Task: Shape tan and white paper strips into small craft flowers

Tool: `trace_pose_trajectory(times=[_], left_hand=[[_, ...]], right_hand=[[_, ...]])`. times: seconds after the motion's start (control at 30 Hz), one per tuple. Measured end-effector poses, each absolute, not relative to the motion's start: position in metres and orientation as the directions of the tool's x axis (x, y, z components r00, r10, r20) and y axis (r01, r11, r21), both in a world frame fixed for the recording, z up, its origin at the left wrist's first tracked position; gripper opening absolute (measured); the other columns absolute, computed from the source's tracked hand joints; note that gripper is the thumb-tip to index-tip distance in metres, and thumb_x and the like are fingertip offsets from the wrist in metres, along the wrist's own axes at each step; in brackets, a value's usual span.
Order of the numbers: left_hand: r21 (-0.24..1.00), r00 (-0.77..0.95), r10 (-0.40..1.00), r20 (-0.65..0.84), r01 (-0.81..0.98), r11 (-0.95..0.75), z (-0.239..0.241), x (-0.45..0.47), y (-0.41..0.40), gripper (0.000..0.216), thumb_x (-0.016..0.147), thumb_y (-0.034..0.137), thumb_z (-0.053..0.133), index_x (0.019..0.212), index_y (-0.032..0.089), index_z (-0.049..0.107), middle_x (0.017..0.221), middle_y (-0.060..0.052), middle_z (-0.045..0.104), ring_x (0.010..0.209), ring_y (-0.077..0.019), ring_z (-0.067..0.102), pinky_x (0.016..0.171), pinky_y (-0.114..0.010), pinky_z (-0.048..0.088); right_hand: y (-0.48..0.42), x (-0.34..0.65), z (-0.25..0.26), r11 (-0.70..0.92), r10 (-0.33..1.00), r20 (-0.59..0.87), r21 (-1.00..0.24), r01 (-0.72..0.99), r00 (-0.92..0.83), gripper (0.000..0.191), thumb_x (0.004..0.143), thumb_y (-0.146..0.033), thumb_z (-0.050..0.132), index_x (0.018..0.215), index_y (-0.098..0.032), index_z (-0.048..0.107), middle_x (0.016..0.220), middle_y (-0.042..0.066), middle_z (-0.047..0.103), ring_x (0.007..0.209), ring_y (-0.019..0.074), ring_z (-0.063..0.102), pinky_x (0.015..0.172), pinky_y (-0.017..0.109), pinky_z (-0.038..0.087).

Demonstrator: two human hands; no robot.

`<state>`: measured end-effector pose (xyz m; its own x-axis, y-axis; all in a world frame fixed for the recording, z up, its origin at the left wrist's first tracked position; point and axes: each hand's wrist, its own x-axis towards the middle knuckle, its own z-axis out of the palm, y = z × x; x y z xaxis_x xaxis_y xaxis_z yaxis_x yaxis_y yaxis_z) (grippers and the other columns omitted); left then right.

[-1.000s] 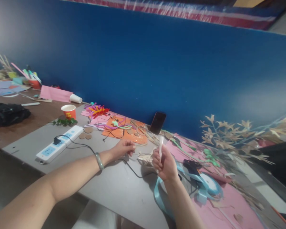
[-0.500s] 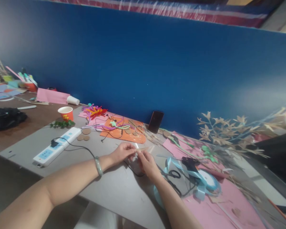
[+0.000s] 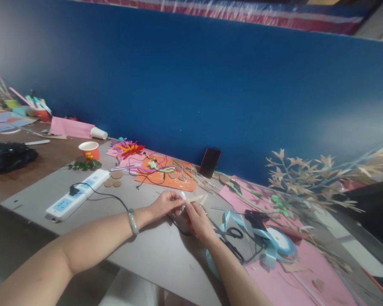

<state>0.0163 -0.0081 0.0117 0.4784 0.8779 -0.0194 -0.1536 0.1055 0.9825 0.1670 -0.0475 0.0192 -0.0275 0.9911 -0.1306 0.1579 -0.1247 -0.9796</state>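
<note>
Both my hands meet over the grey table (image 3: 153, 250). My left hand (image 3: 166, 202), with a green bangle on its wrist, pinches one end of a thin pale strip (image 3: 194, 198) that looks like dried leaf or paper. My right hand (image 3: 198, 221) is closed just below and to the right of it, fingers curled at the same strip. A black cable (image 3: 178, 225) runs under both hands. Black-handled scissors (image 3: 231, 233) lie just right of my right wrist.
A white power strip (image 3: 78, 193) lies at the left. An orange paper cup (image 3: 89, 149), an orange sheet with pipe cleaners (image 3: 166, 176), a leaning phone (image 3: 210, 162), blue ribbon (image 3: 274, 242), pink paper (image 3: 293, 280) and dried branches (image 3: 306, 178) crowd the table before a blue wall.
One second ago my right hand was raised, gripping a white stick-like thing upright. It has come down to meet my left hand, and both now pinch the pale strip.
</note>
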Motion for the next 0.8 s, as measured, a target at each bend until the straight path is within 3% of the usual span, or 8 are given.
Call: trace_pose_trajectory(times=[0.2, 0.57, 0.67, 0.8], left_hand=[[0.994, 0.466, 0.884, 0.045, -0.110, 0.007, 0.004, 0.015, -0.005, 0.036, 0.073, 0.048, 0.065, 0.069, 0.013, 0.057, 0.049, 0.001, 0.055, 0.043, -0.0083, 0.051, 0.043, -0.018, 0.037], [0.992, 0.493, 0.866, 0.084, -0.128, -0.024, 0.009, 0.014, -0.006, 0.035, 0.074, 0.046, 0.065, 0.068, 0.012, 0.057, 0.053, 0.000, 0.057, 0.046, -0.0076, 0.051, 0.046, -0.018, 0.039], [0.992, 0.481, 0.875, 0.065, -0.130, -0.002, 0.006, 0.015, -0.006, 0.036, 0.074, 0.047, 0.065, 0.069, 0.012, 0.058, 0.053, 0.000, 0.057, 0.045, -0.0078, 0.052, 0.045, -0.018, 0.040], [0.993, 0.455, 0.890, 0.000, -0.109, 0.056, 0.000, 0.016, -0.006, 0.037, 0.073, 0.049, 0.065, 0.075, 0.012, 0.060, 0.054, -0.001, 0.059, 0.045, -0.0091, 0.054, 0.044, -0.018, 0.040]], right_hand=[[-0.050, 0.164, 0.025, -0.183, 0.981, -0.190, -0.974, 0.132, -0.036, 0.039, 0.081, -0.056, 0.051, 0.063, -0.021, 0.046, 0.043, -0.007, 0.039, 0.035, 0.0070, 0.027, 0.035, 0.022, 0.019], [-0.054, 0.161, 0.030, -0.335, 0.938, -0.331, -0.942, -0.025, -0.106, 0.039, 0.079, -0.059, 0.050, 0.070, -0.021, 0.048, 0.044, -0.009, 0.037, 0.032, 0.0041, 0.014, 0.032, 0.020, 0.007], [-0.051, 0.164, 0.025, -0.246, 0.966, -0.250, -0.967, 0.063, -0.069, 0.041, 0.079, -0.060, 0.049, 0.068, -0.021, 0.049, 0.045, -0.009, 0.036, 0.033, 0.0058, 0.020, 0.033, 0.021, 0.012], [-0.046, 0.168, 0.019, -0.014, 1.000, -0.010, -0.959, 0.283, 0.018, 0.040, 0.079, -0.058, 0.052, 0.064, -0.021, 0.050, 0.048, -0.005, 0.044, 0.043, 0.0112, 0.038, 0.042, 0.023, 0.027]])
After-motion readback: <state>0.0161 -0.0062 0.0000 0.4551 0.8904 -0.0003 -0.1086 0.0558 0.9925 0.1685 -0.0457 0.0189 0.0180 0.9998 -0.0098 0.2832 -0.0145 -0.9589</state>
